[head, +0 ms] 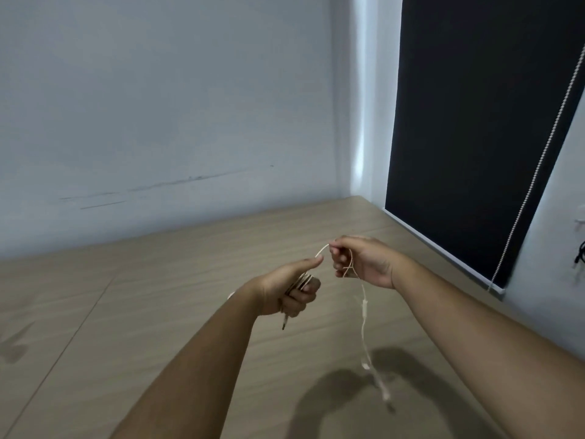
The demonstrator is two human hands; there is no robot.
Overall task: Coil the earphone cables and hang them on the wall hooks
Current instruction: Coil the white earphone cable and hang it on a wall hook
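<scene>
A thin white earphone cable (364,321) runs between both hands above the wooden table (158,312). My left hand (291,289) is closed around several wound turns of it, thumb stretched forward, with the metal plug (285,323) sticking out below the fist. My right hand (361,261) pinches the cable a short way to the right; a small arc of cable bridges the two hands. From my right hand the rest of the cable hangs down, blurred, with its ends dangling near the tabletop. At the far right edge a wall hook (580,221) and a dark cable (580,255) show on the wall.
A pale blue-grey wall (158,106) stands behind the table. A dark roller blind (474,122) with a beaded pull chain (535,172) covers the window at the right, its bottom bar close to the table's right side.
</scene>
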